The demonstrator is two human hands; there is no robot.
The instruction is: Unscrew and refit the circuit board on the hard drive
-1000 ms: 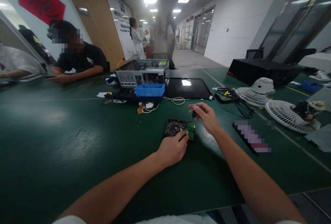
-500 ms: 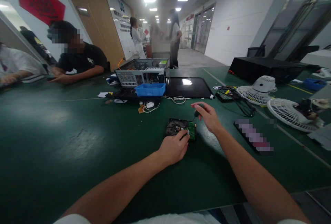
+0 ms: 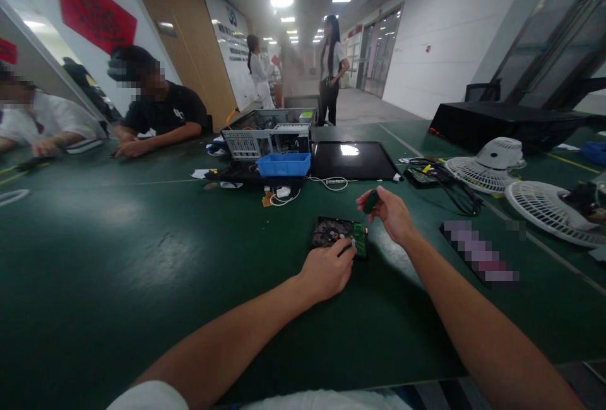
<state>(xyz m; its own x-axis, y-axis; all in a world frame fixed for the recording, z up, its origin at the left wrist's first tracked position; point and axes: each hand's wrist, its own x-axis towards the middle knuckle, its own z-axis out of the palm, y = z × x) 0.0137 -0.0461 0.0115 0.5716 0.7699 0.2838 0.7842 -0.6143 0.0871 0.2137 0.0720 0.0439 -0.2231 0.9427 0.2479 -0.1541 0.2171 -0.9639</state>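
Note:
A hard drive (image 3: 326, 230) lies on the green table, its dark metal side and green circuit board (image 3: 360, 238) facing up. My left hand (image 3: 327, 274) grips its near edge, with fingers resting over the board. In my right hand (image 3: 392, 215) is a screwdriver (image 3: 372, 201) with a dark green handle, held in a pinch and tilted. Its thin shaft points down to the far part of the circuit board; whether the tip sits in a screw is too small to tell.
Beyond the drive stand an opened computer case (image 3: 246, 143), a blue tray (image 3: 284, 165) and a black flat panel (image 3: 355, 160). To the right lie a phone-like slab (image 3: 478, 252), cables (image 3: 466, 201) and white fan parts (image 3: 483, 167). Two people sit at the left.
The view has swung slightly left, so everything appears shifted right. The screwdriver handle has turned a little in my right fingers. My left hand stays on the hard drive.

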